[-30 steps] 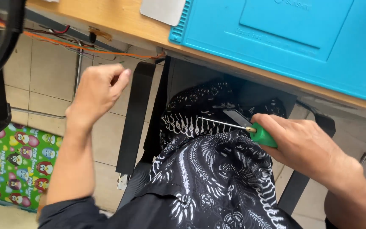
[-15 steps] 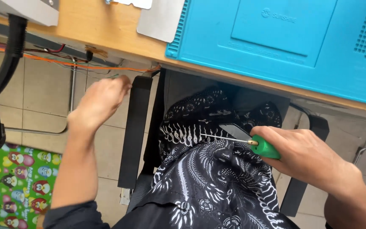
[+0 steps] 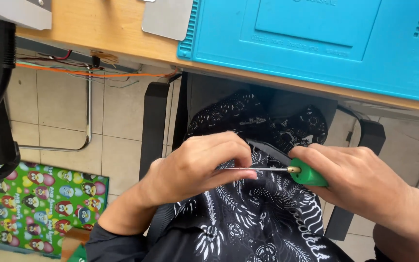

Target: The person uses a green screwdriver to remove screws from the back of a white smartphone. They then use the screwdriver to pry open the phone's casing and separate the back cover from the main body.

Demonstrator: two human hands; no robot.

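Below the table (image 3: 98, 29), the right hand (image 3: 364, 187) grips the light, stiff screwdriver (image 3: 287, 171) by its green handle while left hand (image 3: 197, 167) fingers (image 3: 241, 174) pinch its thin shaft.

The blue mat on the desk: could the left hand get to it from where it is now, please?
Probably yes. The left hand is at the screwdriver shaft over the lap, and nothing stands between it and the blue mat on the desk edge above.

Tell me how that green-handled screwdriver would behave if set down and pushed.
The screwdriver looks stiff: its thin metal shaft runs straight between the left hand and the right hand. The rounded green handle would probably roll on a flat surface. It seems light, since fingertips alone steady it.
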